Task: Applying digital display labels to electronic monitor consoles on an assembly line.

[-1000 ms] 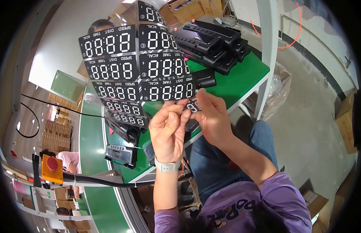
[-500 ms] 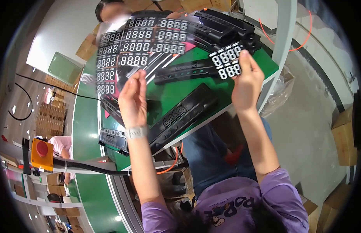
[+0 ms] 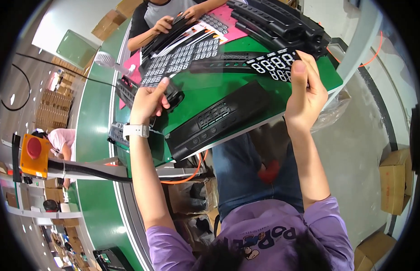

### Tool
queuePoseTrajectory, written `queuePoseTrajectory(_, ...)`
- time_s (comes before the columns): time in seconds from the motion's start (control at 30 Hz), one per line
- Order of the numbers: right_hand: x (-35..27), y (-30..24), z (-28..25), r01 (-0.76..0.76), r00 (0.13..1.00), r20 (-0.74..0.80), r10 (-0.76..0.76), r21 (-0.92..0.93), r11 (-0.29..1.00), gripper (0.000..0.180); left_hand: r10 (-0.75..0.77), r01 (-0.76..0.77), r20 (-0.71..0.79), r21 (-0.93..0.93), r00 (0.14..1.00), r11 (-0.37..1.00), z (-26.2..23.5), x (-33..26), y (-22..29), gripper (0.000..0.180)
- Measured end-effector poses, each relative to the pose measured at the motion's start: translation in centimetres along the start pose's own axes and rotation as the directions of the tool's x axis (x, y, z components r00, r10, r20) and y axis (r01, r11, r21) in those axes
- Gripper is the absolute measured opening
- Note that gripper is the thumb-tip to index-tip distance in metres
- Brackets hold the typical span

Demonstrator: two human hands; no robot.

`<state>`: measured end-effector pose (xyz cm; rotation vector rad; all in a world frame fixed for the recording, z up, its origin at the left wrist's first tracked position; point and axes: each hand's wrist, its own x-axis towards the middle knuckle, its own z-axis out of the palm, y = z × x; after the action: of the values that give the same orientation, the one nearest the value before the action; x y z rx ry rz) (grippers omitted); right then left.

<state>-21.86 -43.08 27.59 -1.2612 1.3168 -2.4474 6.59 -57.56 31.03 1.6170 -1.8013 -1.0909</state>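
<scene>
My left hand (image 3: 149, 101), with a white watch on its wrist, pinches the near corner of a large sheet of digit display labels (image 3: 180, 58). That sheet slants away over the far side of the green table. Raised at the right, my right hand (image 3: 307, 92) holds a smaller piece of digit labels (image 3: 275, 65) between thumb and fingers. Below and between my hands, a long black plastic housing (image 3: 219, 115) with a digit window and round buttons lies on the table. A second black housing (image 3: 228, 62) lies farther back, partly behind the small piece.
Black housings (image 3: 282, 25) are piled at the far right. Across the table, a co-worker's hands (image 3: 176, 22) handle a dark strip. A pink sheet (image 3: 225, 20) lies near them. An orange box with a red button (image 3: 34, 153) stands at the left. The table's edge (image 3: 246, 126) runs before my lap.
The large label sheet has come down from its raised position, uncovering the co-worker's hands. My left hand has shifted left, my right hand slightly right; both still hold their labels. The view has shifted too.
</scene>
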Motion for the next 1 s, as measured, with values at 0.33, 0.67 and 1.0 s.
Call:
queuePoseTrajectory(0.33,-3.1,-1.0,2.4,0.752,0.565,0.529,-0.634,-0.015,0.658,0.037,0.320,-0.157,0.088,-0.731,0.943,0.664,8.1,-10.7,3.1,0.037)
queuePoseTrajectory(0.67,-5.3,-0.6,1.4,0.883,0.404,0.538,-0.740,-0.018,0.469,0.031,0.233,-0.167,-0.031,-0.790,0.972,0.590,7.6,-10.0,1.4,0.030)
queuePoseTrajectory(1.0,-5.3,-0.7,2.1,0.742,0.464,0.616,-0.636,0.121,0.659,0.036,0.332,-0.156,0.050,-0.811,0.942,0.565,8.6,-10.2,1.5,0.058)
